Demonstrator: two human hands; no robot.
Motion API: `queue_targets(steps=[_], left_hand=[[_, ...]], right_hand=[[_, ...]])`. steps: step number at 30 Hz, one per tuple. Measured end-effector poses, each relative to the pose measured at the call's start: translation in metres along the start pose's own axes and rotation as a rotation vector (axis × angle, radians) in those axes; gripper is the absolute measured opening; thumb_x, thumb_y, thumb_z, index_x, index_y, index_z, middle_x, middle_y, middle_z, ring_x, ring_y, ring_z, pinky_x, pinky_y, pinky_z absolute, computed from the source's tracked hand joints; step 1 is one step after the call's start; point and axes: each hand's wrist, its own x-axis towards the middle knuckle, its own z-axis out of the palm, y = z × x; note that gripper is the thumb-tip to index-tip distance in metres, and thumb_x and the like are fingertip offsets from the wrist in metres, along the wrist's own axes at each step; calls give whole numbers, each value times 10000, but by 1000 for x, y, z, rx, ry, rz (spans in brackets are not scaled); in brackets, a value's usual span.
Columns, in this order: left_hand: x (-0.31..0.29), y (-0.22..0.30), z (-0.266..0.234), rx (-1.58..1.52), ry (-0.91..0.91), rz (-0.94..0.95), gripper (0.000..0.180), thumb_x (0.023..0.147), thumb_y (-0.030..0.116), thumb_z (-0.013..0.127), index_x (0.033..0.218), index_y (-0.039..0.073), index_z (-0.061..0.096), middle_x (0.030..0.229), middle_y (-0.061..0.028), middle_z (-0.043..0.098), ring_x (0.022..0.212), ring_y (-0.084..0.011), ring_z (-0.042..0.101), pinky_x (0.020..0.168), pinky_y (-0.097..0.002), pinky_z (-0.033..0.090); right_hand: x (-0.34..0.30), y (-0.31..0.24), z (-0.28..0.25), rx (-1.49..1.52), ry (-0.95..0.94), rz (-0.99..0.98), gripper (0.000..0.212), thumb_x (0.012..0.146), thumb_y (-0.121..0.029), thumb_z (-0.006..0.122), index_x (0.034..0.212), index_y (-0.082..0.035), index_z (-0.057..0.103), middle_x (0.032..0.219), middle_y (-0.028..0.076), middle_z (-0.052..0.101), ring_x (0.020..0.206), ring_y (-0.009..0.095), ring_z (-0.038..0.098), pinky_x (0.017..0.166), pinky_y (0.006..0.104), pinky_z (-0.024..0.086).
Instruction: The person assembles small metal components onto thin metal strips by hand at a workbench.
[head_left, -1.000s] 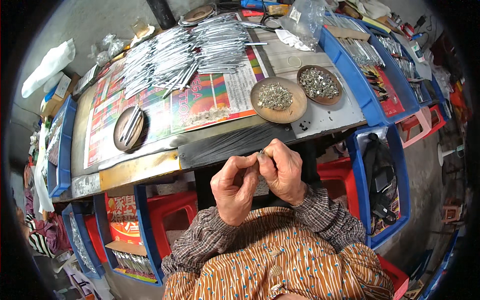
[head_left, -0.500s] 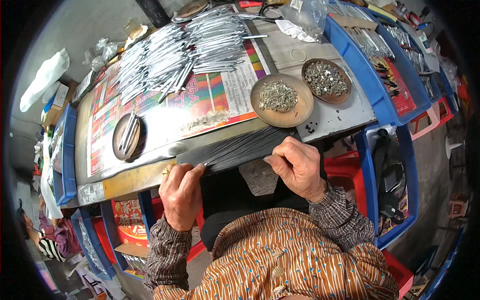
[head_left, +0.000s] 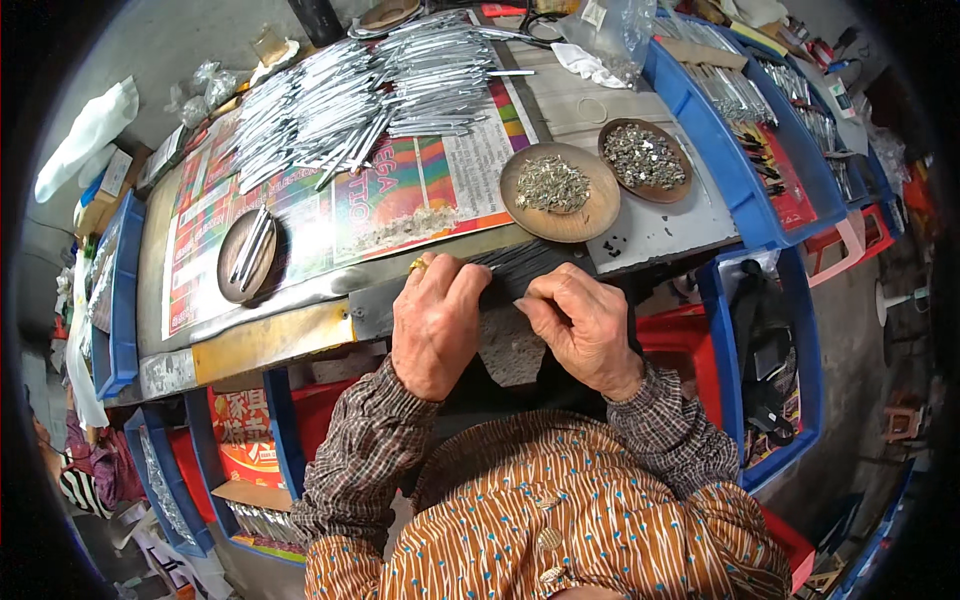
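My left hand (head_left: 437, 325) is at the near edge of the workbench, over a grooved black pad (head_left: 522, 262). Its fingers are curled and pinched, with a tiny shiny tip showing beside them; what it belongs to is hidden. Close to its right, my right hand (head_left: 585, 330) is closed with thumb and index finger together, and anything between them is too small to make out. Beyond the pad, a round wooden plate (head_left: 603, 205) holds small metal pins (head_left: 552, 184). A brown dish (head_left: 672, 192) of small metal pieces (head_left: 643, 155) stands beside it.
Slim silvery metal rods (head_left: 330, 110) lie heaped at the back left. A small oval dish (head_left: 232, 285) at left holds several. Blue bins (head_left: 790, 225) line the right side; another blue bin (head_left: 125, 330) stands left. Black bits (head_left: 613, 243) lie by the pad. Another person (head_left: 85, 460) sits far left.
My left hand has moved right and away from me along the pad, close to my right hand. My right hand has shifted only slightly. The view has shifted a little.
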Motion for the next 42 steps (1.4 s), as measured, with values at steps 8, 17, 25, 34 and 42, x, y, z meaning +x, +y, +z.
queue_targets(steps=[8,17,25,34,42], left_hand=[[-18,36,-20,-568,99,-280,215,751,-134,589,924,-5,590,826,-118,597,698,-208,582,616,-284,462],[-37,51,-14,-788,49,-416,171,815,-152,543,957,-64,577,956,-75,576,850,-91,553,736,-218,459],[-30,53,-20,-588,178,-211,249,739,-147,616,948,-12,597,887,-122,618,791,-204,608,695,-276,484],[-34,-18,-56,66,287,-150,156,763,-82,609,887,10,633,832,-138,628,731,-254,629,650,-316,500],[-32,-125,-101,409,271,-250,68,772,20,583,827,60,589,788,-124,592,745,-325,578,666,-411,460]], right_hand=[[-3,-14,0,46,-29,-37,224,794,-120,702,922,-1,561,769,114,583,655,279,609,544,349,494],[-13,-22,3,115,61,-53,140,789,-31,686,839,-5,558,678,99,526,537,245,548,479,335,432],[-9,-29,11,206,109,43,104,831,-18,622,783,-8,530,643,85,498,512,229,521,471,313,408],[-3,-18,0,121,-38,0,125,799,-29,681,786,6,562,647,95,522,532,223,531,480,310,414],[0,-12,-6,67,3,54,105,798,12,666,781,12,562,632,72,508,501,163,486,454,285,376]])
